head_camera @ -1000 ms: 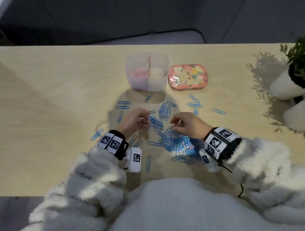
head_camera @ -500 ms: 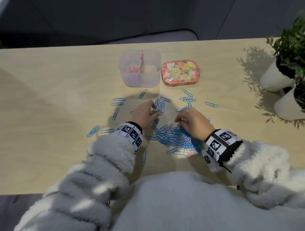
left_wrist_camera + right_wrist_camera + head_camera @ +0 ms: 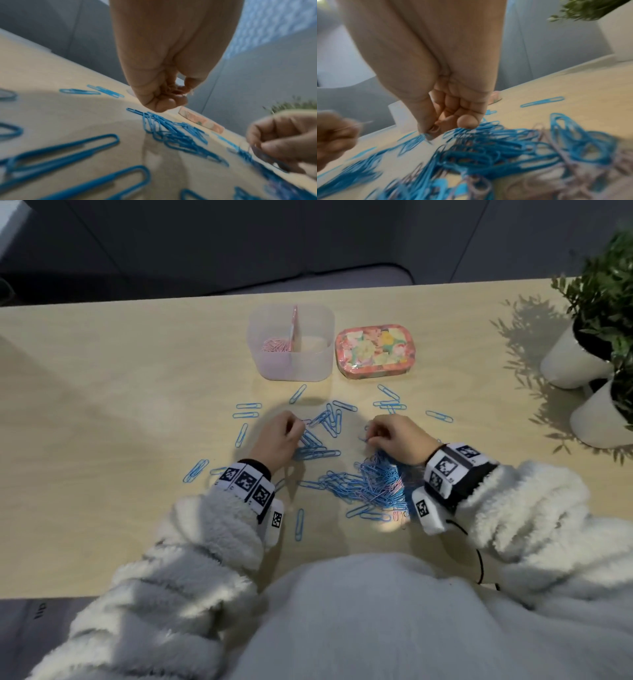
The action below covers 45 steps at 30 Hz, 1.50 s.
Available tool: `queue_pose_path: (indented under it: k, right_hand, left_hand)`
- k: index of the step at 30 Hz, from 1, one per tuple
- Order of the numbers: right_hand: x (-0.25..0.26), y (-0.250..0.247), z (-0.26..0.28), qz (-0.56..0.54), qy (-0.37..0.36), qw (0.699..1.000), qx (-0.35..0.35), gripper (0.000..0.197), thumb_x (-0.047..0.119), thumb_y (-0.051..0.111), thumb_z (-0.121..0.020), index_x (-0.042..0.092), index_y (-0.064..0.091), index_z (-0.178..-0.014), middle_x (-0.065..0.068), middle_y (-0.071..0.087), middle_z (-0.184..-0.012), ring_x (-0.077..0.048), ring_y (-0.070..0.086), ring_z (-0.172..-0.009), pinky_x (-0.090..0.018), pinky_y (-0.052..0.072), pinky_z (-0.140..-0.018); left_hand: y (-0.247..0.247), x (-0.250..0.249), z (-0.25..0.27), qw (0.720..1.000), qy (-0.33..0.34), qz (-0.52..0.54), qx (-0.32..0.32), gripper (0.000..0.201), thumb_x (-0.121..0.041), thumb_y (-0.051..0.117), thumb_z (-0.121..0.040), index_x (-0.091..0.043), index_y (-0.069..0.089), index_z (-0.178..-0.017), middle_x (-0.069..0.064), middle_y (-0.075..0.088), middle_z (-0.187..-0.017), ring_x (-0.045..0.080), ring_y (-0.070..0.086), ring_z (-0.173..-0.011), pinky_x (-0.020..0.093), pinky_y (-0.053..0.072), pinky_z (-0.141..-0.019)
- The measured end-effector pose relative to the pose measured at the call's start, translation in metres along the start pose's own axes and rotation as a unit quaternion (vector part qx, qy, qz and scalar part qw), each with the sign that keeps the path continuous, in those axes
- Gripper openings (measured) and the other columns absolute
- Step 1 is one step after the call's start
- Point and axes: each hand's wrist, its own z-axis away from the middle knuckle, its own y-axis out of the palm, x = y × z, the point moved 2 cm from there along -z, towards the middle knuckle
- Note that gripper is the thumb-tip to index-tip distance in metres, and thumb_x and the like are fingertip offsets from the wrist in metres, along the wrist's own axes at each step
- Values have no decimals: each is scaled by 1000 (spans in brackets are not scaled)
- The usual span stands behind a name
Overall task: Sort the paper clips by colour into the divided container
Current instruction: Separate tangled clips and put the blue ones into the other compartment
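Left of centre, pink clips are seen pinched in the curled left hand (image 3: 279, 436), the divided container (image 3: 291, 371) lying straight beyond it with pink in its left compartment, while rightward a clip is pinched by the right hand (image 3: 397, 440) over the blue pile (image 3: 370, 484).

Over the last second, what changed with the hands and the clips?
The left hand moved away from the person and now grips a few pink clips. The right hand slid from the middle toward the right and now pinches a clip at the blue pile. The divided container, its pink clips in the left half, and the floral tin stayed put.
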Motion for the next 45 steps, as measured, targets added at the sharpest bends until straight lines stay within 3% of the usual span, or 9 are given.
queue_pose_path:
  k: [4, 8, 12, 14, 17, 22, 29, 36, 45]
  right_hand:
    - [-19, -17, 1, -73, 38, 996, -28, 21, 2, 54, -87, 0, 66, -104, -15, 68, -87, -22, 63, -80, -26, 48, -74]
    - [-32, -27, 8, -146, 87, 978, -121, 26, -3, 44, -89, 15, 56, -75, -2, 59, -69, 3, 57, -49, -18, 48, -61]
    - [-33, -24, 21, -122, 126, 976, -132, 24, 7, 44, -88, 16, 55, -69, -1, 60, -71, -15, 54, -64, -26, 40, -62]
    - [-29, -16, 27, -35, 130, 986, -103, 14, 20, 54, -85, 17, 58, -72, -5, 65, -79, -22, 58, -74, -28, 41, -67]
    - [-18, -3, 26, 64, 154, 982, -89, 20, 37, 64, -78, 18, 60, -76, -3, 64, -81, -26, 58, -79, -29, 40, -65]
    - [-12, 1, 15, 48, 148, 986, -54, 17, 22, 59, -84, 9, 60, -74, -12, 66, -82, -30, 61, -83, -33, 42, -67]
    - [-38, -43, 33, 65, 192, 970, -135, 5, 19, 61, -77, 17, 59, -73, -12, 68, -90, -34, 62, -88, -27, 36, -66]
    - [-26, -21, 34, 100, 117, 984, -85, 20, 37, 70, -75, 20, 61, -80, -4, 64, -93, -25, 58, -88, -29, 37, -68]
    - [-46, -35, 28, 129, 138, 975, -114, 9, 19, 56, -85, 18, 64, -88, -8, 64, -101, -31, 60, -95, -30, 37, -69]
  left_hand:
    - [1, -1, 6, 981, -34, 188, 30, 24, -12, 51, -92, -10, 47, -69, 3, 59, -63, 2, 51, -44, 18, 43, -47]
    - [10, -5, 9, 962, -58, 259, 58, 21, -9, 59, -88, -10, 52, -69, -3, 69, -60, 3, 61, -53, 15, 52, -54]
    - [16, -14, 11, 955, -69, 274, 90, 4, -3, 58, -88, -7, 58, -90, 4, 68, -68, 5, 62, -55, 16, 53, -57]
    - [25, -20, 12, 956, -82, 252, 127, 16, -1, 50, -90, -7, 58, -102, 6, 64, -72, 7, 60, -57, 16, 52, -57]
    - [39, -33, 13, 947, -117, 237, 184, 19, -2, 44, -89, -10, 59, -81, 5, 53, -69, 7, 57, -51, 16, 49, -52]
    - [59, -46, 11, 959, -89, 172, 205, 36, -24, 56, -90, -14, 43, -59, 0, 41, -57, 9, 46, -46, 22, 36, -52]
    - [78, -53, -2, 986, 47, -66, 146, 11, -25, 61, -85, -15, 61, -83, -6, 39, -53, 9, 36, -49, 25, 27, -50]
    - [89, -61, -14, 969, 69, -197, 130, 20, -37, 66, -77, -19, 63, -83, -2, 56, -76, 18, 52, -76, 28, 39, -68]
    - [63, -39, -11, 965, 59, -216, 138, 18, -27, 53, -89, -13, 64, -91, -2, 56, -83, 19, 55, -83, 26, 37, -69]
